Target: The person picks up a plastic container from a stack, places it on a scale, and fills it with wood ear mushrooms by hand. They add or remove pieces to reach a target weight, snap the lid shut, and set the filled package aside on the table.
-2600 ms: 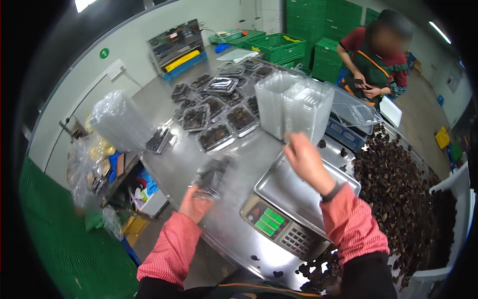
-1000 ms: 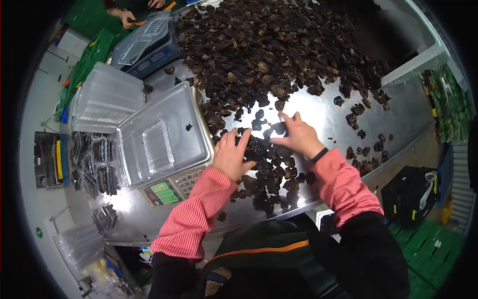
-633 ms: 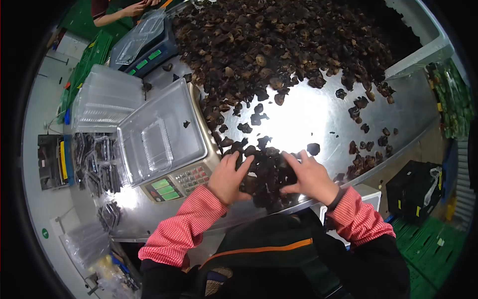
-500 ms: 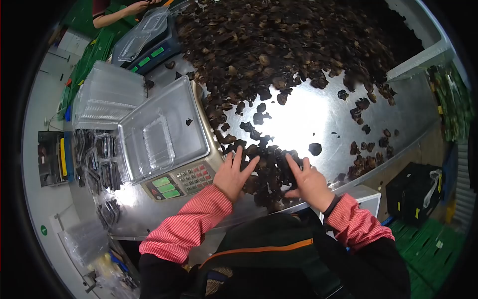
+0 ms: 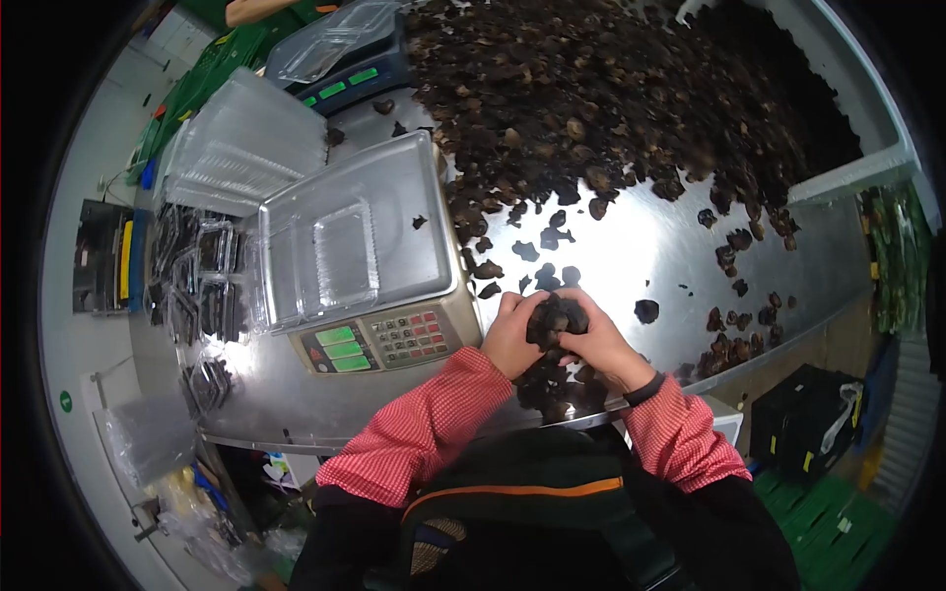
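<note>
Cupped between my two hands is a clump of dark wood ear mushrooms [image 5: 558, 319]. My left hand [image 5: 514, 335] closes on it from the left, and my right hand [image 5: 599, 345] presses from the right with the thumb across the front. Below the hands, more mushrooms [image 5: 564, 392] lie heaped at the table's near edge. A weighing scale [image 5: 399, 340] with green displays and a steel pan [image 5: 414, 256] stands left of my hands. On the pan sits a clear plastic tray [image 5: 345, 256], with a small mushroom scrap [image 5: 419, 223] beside it.
A large mushroom pile [image 5: 591, 98] covers the far part of the steel table [image 5: 680, 256]. Stacked clear trays [image 5: 246, 138] and filled packs [image 5: 202, 266] stand on the left. A second scale [image 5: 360, 79] is behind, near another person's arm [image 5: 256, 10]. A black crate [image 5: 803, 414] is at lower right.
My hands, spread over the near mushrooms before, have come together and now grip a clump between them. The view has shifted, and the other person's arm has mostly left the picture.
</note>
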Demonstrator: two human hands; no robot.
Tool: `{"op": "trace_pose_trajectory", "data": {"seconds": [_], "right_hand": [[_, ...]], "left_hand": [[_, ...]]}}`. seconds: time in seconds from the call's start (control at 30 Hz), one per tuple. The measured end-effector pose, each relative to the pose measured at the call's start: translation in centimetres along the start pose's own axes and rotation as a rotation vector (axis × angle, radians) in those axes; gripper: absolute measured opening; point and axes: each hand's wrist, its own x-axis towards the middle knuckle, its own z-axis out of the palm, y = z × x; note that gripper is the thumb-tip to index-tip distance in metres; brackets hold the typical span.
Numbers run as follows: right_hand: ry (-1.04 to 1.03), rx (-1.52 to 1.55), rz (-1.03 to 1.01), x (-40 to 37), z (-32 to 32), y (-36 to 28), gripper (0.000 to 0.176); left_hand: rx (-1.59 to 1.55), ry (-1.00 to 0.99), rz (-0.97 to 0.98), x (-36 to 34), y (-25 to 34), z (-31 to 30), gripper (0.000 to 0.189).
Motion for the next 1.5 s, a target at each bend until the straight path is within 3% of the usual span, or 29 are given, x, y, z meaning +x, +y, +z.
{"op": "trace_pose_trajectory", "data": {"seconds": [0.03, 0.2, 0.27, 0.3, 0.33, 0.4, 0.43, 0.47, 0.53, 0.63, 0.73, 0.77, 0.87, 0.93, 1.07, 1.2, 1.27, 1.37, 1.5], "right_hand": [[0.005, -0.025, -0.023, -0.2, 0.6, -1.4, 0.06], [-0.134, -0.133, -0.266, 0.3, 5.7, -11.1, 0.056], [-0.145, -0.268, -0.56, 2.8, 8.7, -13.1, 0.057], [-0.18, -0.298, -0.601, 3.7, 10.4, -14.6, 0.058], [-0.213, -0.326, -0.64, 4.6, 12.1, -16.1, 0.059], [-0.316, -0.246, -0.514, 7.3, 15.5, -17.3, 0.061], [-0.298, -0.346, -0.617, 9.2, 17.1, -17.2, 0.064], [-0.228, -0.544, -0.877, 11.1, 18.4, -16.8, 0.069], [-0.191, -0.746, -0.959, 12.9, 21.0, -16.5, 0.081], [-0.209, -0.92, -0.723, 11.1, 23.1, -17.0, 0.084], [-0.229, -0.958, -0.831, 9.2, 23.3, -17.5, 0.081], [-0.205, -0.955, -0.837, 8.8, 23.2, -17.7, 0.073], [-0.115, -0.817, -0.963, 8.1, 20.9, -17.7, 0.064], [-0.067, -0.631, -0.944, 7.6, 18.2, -17.3, 0.055], [0.125, -0.864, -0.837, 7.4, 10.2, -13.6, 0.054], [0.276, -1.361, -0.525, 6.1, 3.8, -8.9, 0.074], [0.296, -1.498, -0.486, 5.7, 2.6, -7.0, 0.062], [0.17, -1.528, -0.596, 6.8, 1.7, -3.2, 0.039], [0.206, -1.257, -0.683, 7.1, 1.4, -2.3, 0.019]], "left_hand": [[-0.077, 0.013, -0.052, 0.0, 1.1, -1.1, 0.072], [-0.017, 0.219, 0.093, 0.2, 6.1, -10.7, 0.075], [0.014, 0.318, 0.113, -0.2, 6.9, -15.2, 0.077], [0.036, 0.366, 0.108, -0.5, 7.1, -17.2, 0.077], [0.057, 0.41, 0.103, -0.8, 7.0, -19.2, 0.077], [0.236, 0.5, 0.145, -1.2, 4.5, -22.9, 0.076], [0.209, 0.527, 0.135, -1.5, 3.3, -24.3, 0.075], [0.181, 0.552, 0.125, -1.8, 2.2, -25.4, 0.075], [0.262, 0.551, 0.054, -2.9, 0.1, -27.1, 0.073], [0.262, 0.552, -0.06, -4.2, -0.2, -27.6, 0.071], [0.28, 0.563, -0.089, -5.0, 0.4, -27.8, 0.07], [0.303, 0.568, -0.083, -5.2, 0.6, -27.8, 0.069], [0.287, 0.652, -0.144, -6.1, 1.1, -27.8, 0.065], [0.136, 0.735, -0.198, -7.0, 1.7, -27.4, 0.055], [0.003, 0.83, -0.216, -9.6, -0.5, -27.1, 0.044], [-0.088, 0.896, -0.237, -11.5, -2.0, -26.5, 0.038], [-0.082, 0.904, -0.228, -11.5, -2.0, -26.3, 0.036], [-0.063, 0.896, -0.202, -10.6, -1.0, -26.5, 0.034], [-0.065, 0.894, -0.175, -9.2, 0.8, -26.3, 0.032]]}}
